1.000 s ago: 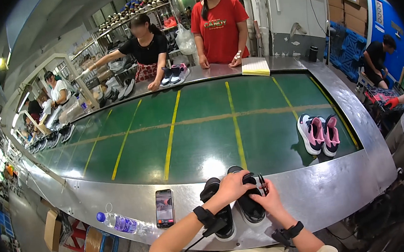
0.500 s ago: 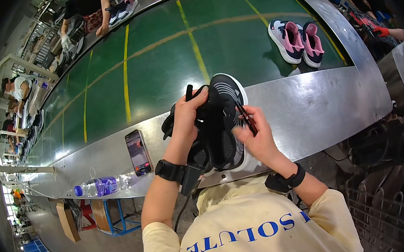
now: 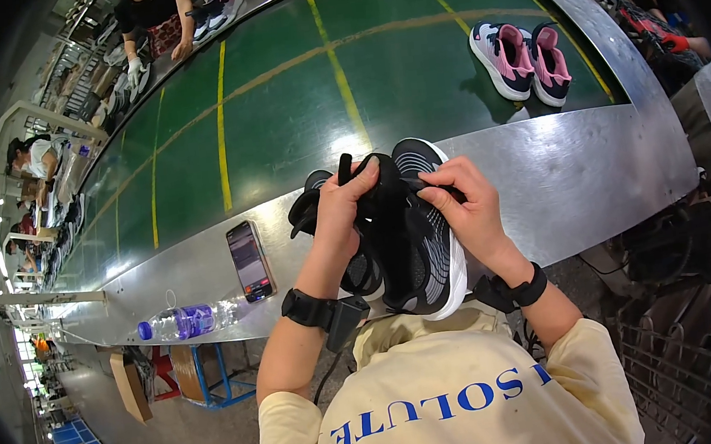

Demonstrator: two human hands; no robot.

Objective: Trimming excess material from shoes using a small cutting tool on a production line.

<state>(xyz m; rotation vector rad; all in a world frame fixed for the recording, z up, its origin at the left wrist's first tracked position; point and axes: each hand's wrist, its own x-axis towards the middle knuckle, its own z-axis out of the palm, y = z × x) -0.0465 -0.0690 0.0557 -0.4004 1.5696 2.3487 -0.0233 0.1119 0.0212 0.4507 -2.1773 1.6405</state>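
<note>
The black shoe [image 3: 419, 254] is in the middle of the frame, over the near edge of the silver desk [image 3: 556, 173]. I can't tell if it touches the desk. It looks light. The cloth top seems soft and bendy, and the white sole looks stiffer, so the sole's sides look like a good place to hold. It doesn't look easy to break. The left hand [image 3: 342, 210] has its grip closed on a soft black flap [image 3: 385, 176]. The right hand [image 3: 470, 207] pinches a thin dark piece [image 3: 412, 185]; I can't tell what it is.
</note>
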